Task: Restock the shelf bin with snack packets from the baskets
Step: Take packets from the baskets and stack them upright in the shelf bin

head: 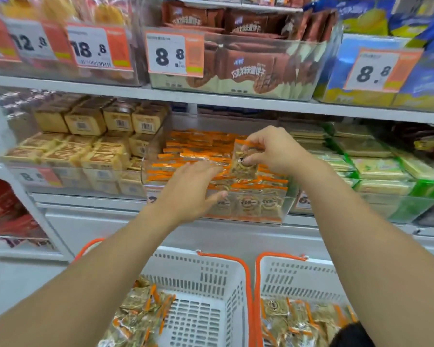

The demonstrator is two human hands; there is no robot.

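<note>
- The right hand (273, 151) pinches one small see-through snack packet with an orange top edge (243, 161). The fingers curl round its top and side. The packet hangs upright, just above the other packets.
- Right under that grip sits the clear plastic shelf bin (286, 209). It is full of rows of the same orange-edged packets (198, 149).
- The left hand (191, 191) is just to the left of the held packet and a bit lower. Its fingers are straight and spread, and they hold nothing. They reach over the packets near the front of the bin.
- Far below both hands stand two white plastic baskets with orange rims. The left basket (211, 276) has a heap of the same packets in its left part. The right basket (298, 279) has a layer of packets too.
- Above the grip, on the higher shelf, is a clear bin of brown biscuit packs (248, 68) with Chinese writing. Its white and orange price tag (172, 55) reads "8.8".
- More tags up there read "12.8" (30, 41) and "18.8" (90, 47) on the left, and "8.8" (376, 71) on the right.
- To the left of the grip are yellow boxed snacks (85, 121). To the right are green-edged packs (376, 166).
</note>
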